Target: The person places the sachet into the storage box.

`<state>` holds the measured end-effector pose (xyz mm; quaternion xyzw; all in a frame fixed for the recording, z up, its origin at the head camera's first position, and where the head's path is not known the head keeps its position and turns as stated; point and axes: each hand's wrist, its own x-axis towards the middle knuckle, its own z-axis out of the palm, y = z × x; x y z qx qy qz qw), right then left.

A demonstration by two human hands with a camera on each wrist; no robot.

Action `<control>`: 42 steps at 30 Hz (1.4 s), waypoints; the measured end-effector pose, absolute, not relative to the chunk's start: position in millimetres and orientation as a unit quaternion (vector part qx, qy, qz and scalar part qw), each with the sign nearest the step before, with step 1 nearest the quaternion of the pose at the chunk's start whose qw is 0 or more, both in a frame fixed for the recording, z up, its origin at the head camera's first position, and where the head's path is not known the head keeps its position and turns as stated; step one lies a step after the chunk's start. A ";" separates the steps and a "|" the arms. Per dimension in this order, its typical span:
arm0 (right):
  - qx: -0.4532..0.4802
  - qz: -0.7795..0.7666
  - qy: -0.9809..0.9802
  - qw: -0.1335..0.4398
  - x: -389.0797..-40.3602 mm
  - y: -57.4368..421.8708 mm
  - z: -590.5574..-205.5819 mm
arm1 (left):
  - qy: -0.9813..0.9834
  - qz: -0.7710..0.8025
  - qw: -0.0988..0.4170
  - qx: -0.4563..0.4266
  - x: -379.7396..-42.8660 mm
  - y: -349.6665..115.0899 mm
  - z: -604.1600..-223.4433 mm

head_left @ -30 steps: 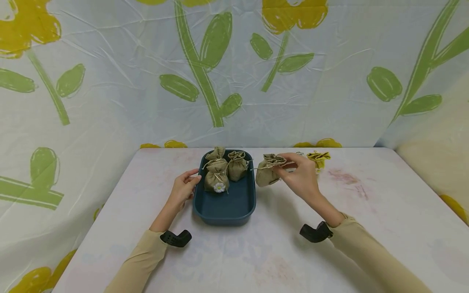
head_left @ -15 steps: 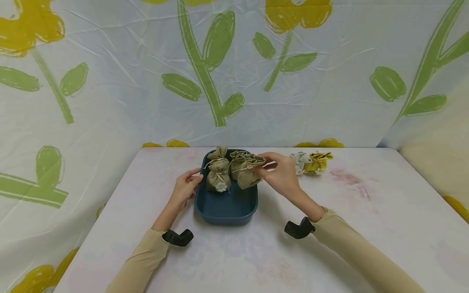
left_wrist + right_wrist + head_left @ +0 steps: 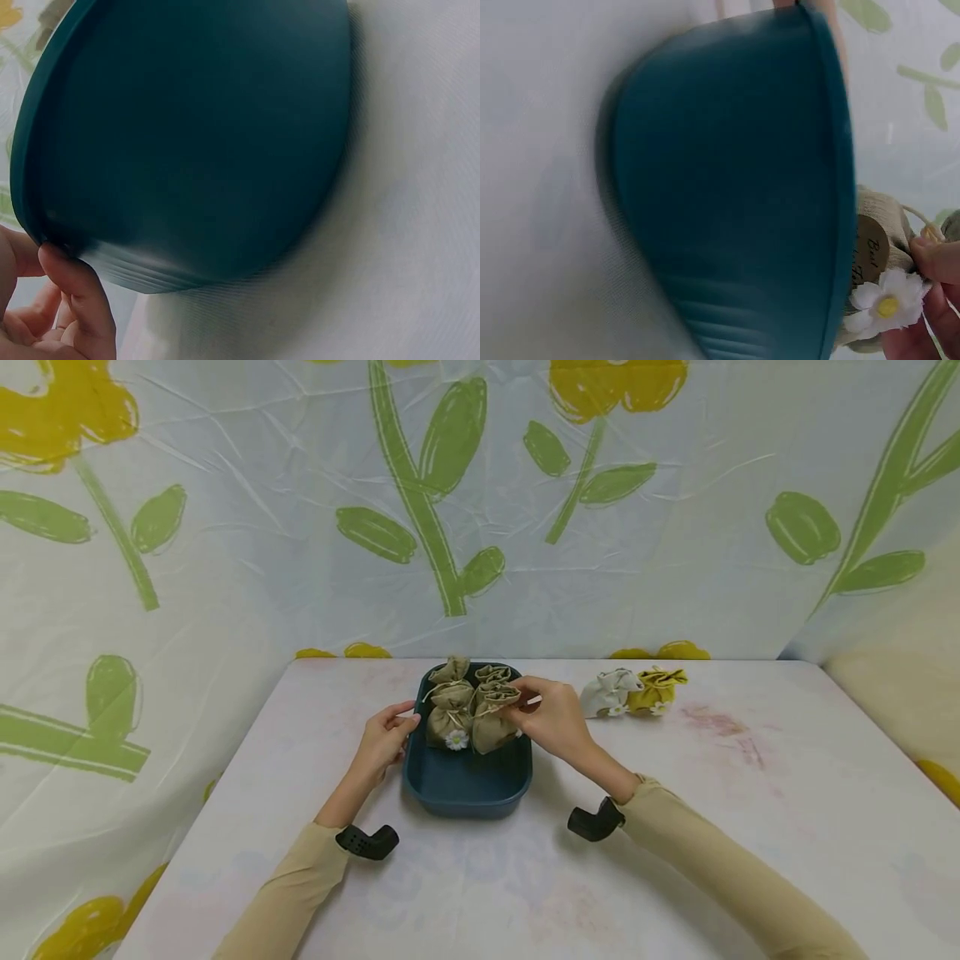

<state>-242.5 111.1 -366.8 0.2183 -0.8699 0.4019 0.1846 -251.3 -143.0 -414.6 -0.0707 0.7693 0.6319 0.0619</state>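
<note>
Centrally, an olive bag [image 3: 491,735] is in a dark blue tray [image 3: 468,808], right of centre, its neck pinched by the right grip [image 3: 555,714]. Its round brown tag [image 3: 871,247] reads "Best" above a second, partly hidden line; a white flower [image 3: 889,306] adjoins the tag. The left grip [image 3: 382,739] touches the tray's rim; whether it pinches cannot be told. Three similar bags [image 3: 448,727] share the tray. Farther right, a white bag [image 3: 604,693] and a yellow bag [image 3: 654,692] sit side by side on the pale, pink-blotched desk [image 3: 480,893]. Behind, a creased cloth [image 3: 690,543] carries a large floral print in yellow and green.
</note>
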 end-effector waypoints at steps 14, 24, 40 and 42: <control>0.234 0.343 -0.897 0.152 -252.2 112.2 -381.1 | 0.774 0.627 0.061 -0.063 -253.7 -138.0 -413.7; 0.255 0.332 -0.900 0.124 -256.5 115.6 -381.6 | 0.777 0.624 0.061 -0.060 -254.1 -136.6 -412.7; 0.258 0.393 -0.864 0.180 -241.1 134.7 -382.1 | 0.777 0.622 0.067 -0.060 -251.6 -141.5 -414.2; 0.258 0.391 -0.861 0.198 -238.8 139.5 -382.6 | 0.778 0.622 0.069 -0.062 -250.7 -142.4 -415.1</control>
